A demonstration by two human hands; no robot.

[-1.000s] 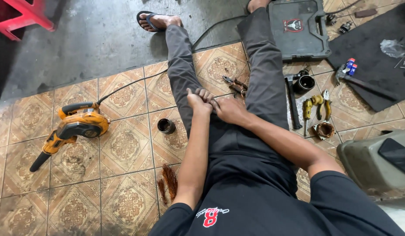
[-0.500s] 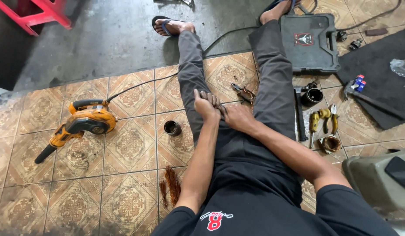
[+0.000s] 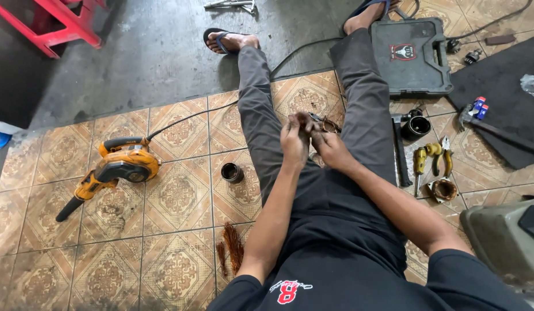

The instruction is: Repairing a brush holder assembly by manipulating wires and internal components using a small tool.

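I sit on a tiled floor with both legs stretched out. My left hand (image 3: pixel 294 137) and my right hand (image 3: pixel 330 148) meet above my lap, fingertips pressed together with the fingers curled. Whatever lies between the fingers is too small to make out. Just beyond the hands, a pair of pliers (image 3: pixel 325 122) lies on the tile between my legs. A small dark metal cylinder (image 3: pixel 232 172) stands on the floor left of my left leg.
An orange corded blower (image 3: pixel 120 167) lies at left and a bundle of copper wire (image 3: pixel 232 253) near my left elbow. To the right are a dark tool case (image 3: pixel 411 57), a black cup (image 3: pixel 416 126), yellow-handled tools (image 3: pixel 434 158), a copper coil (image 3: pixel 443 190), a hammer (image 3: pixel 491 129) and a grey casing (image 3: pixel 503 242). A red stool (image 3: pixel 59 23) stands far left.
My hands stay joined over my lap, with the fingers shifting slightly. The view has tilted, so the floor and legs sit lower in frame.
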